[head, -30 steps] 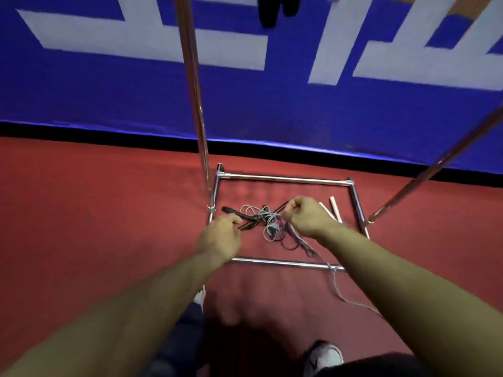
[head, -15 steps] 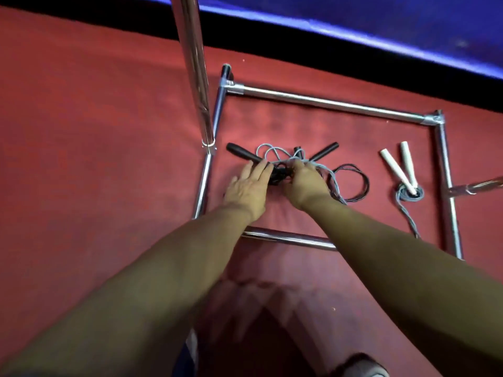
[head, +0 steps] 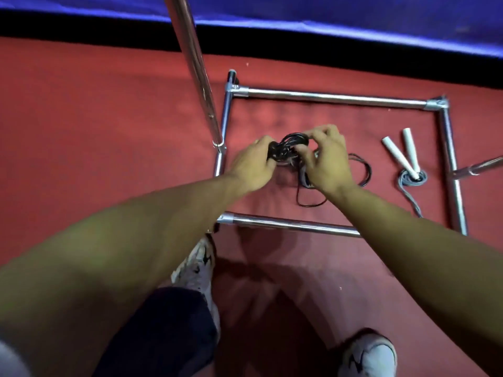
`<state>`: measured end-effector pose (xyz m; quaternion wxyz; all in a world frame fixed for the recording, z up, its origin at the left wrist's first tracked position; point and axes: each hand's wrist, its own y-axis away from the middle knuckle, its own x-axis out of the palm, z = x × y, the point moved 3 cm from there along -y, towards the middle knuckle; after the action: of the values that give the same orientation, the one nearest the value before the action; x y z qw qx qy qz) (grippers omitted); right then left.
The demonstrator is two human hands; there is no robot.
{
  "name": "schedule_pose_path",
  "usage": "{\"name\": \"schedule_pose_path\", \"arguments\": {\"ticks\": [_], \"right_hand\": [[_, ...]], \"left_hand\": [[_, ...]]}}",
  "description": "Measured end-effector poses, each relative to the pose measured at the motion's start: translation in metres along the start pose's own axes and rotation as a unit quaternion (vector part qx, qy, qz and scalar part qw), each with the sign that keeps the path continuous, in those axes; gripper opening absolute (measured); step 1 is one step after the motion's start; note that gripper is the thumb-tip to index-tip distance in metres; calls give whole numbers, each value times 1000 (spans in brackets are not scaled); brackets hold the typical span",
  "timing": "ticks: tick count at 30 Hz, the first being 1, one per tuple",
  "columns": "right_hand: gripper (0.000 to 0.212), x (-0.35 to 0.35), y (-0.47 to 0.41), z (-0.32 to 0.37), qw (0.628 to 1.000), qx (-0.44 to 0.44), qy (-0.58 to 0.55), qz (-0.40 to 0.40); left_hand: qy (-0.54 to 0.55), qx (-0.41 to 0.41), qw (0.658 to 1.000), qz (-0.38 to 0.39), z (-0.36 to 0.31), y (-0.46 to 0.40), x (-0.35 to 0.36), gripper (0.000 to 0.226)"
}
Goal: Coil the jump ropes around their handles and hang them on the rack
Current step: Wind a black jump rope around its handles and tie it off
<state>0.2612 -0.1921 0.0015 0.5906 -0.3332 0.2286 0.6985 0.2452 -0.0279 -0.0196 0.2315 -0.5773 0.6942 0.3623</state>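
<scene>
Both hands have lifted the black jump rope (head: 289, 148) into a bundle since half a second earlier, when they were pressed low over it on the floor. Left hand (head: 254, 165) grips the dark bundle from the left, fingers curled round it; right hand (head: 328, 159) pinches a black loop at the top of the same bundle. Loose black cord trails from under the right hand onto the red floor (head: 109, 131) inside the chrome rack base (head: 326, 97). A second rope with white handles (head: 401, 155) and grey cord lies inside the rack base, near its right bar, well apart from the hands. One chrome upright (head: 194, 63) rises from the base's left bar. Beyond the rack base, a black strip and blue wall padding edge the floor. No writing can be read. Two white shoes stand on the floor nearer the camera than the base.
</scene>
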Motion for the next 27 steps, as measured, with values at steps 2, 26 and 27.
{"name": "schedule_pose_path", "arguments": {"ticks": [2,26,27], "right_hand": [[11,-49,8,46,994,17,-108,-8],[35,-326,216,281,976,-58,-195,-71],[37,-317,214,271,977,-52,-197,-70]], "left_hand": [[87,-4,996,-18,-39,30,-44,19],[289,163,943,37,-281,342,-210,31],[244,184,951,45,-276,335,-197,29]]}}
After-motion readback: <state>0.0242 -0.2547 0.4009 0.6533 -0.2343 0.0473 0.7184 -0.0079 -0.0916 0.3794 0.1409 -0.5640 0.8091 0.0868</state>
